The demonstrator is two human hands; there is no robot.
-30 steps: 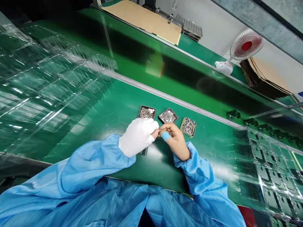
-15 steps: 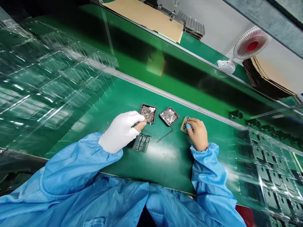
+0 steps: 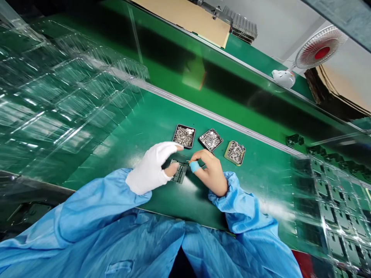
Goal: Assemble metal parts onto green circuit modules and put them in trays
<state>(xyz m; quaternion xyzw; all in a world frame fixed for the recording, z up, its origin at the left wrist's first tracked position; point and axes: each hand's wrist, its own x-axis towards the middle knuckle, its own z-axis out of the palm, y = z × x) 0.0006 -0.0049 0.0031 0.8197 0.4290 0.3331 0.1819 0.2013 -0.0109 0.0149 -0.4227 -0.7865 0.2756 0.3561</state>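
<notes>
Because our left hand [image 3: 150, 169] is spread loosely, its thumb and forefinger well parted around the left side of the dark green panel [image 3: 180, 174], we cannot count on it to steady that piece; whether the thumb touches it, we cannot tell. Our right hand [image 3: 213, 173] has thumb and forefinger drawn close at the panel's upper right corner. Anything pinched there is too small for us to make out, and the blue wrap [image 3: 194, 166] on the thumb could dull our feel, so a tiny part might slip.

The panel lies on the green worktop [image 3: 197, 206], where a sideways push could make it skate or turn.

Just beyond our fingers stand three trays of small metal pieces [image 3: 184, 135]. Our left forefinger reaches the near edge of the left tray [image 3: 194, 138], and our right knuckles lie near the middle tray [image 3: 204, 145]; a careless lift could knock either and spill or mix the contents. The right tray [image 3: 226, 150] sits farther off, safer from a bump. Our loose blue sleeves [image 3: 107, 197] might also sweep up strays on the worktop.
</notes>
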